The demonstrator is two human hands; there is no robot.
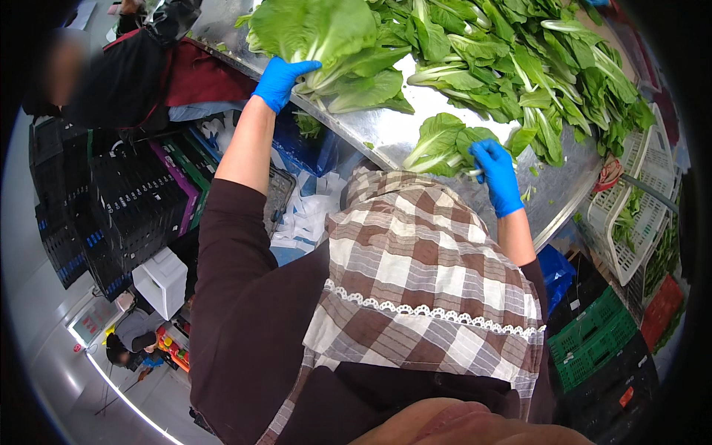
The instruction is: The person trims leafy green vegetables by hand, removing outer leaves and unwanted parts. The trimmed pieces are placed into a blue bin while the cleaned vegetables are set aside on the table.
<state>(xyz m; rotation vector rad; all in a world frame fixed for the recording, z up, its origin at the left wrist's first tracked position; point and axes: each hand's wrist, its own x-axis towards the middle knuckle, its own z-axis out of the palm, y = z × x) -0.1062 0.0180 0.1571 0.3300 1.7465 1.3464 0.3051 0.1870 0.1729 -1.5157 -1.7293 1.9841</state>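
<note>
Both of my hands wear blue gloves. At the table's left edge, my left hand (282, 80) holds a large leafy green (317, 33) by its pale base, thumb laid across the stems. Its broad leaves fan out over the metal table (384, 133). More loose leaves lie just to the right of that hand. Close to my apron, my right hand (494, 172) pinches the stem end of a smaller leafy green (436, 144), its leaves pointing left. The fingertips of this hand are partly hidden. A big heap of leafy greens (500, 61) covers the far right of the table.
White plastic crates (639, 206) with greens stand off the table's right edge. Stacked green crates (595, 339) are lower right, black crates (122, 194) left. A co-worker in dark clothing (128, 78) is at the upper left. White scraps (311, 206) lie below the table edge.
</note>
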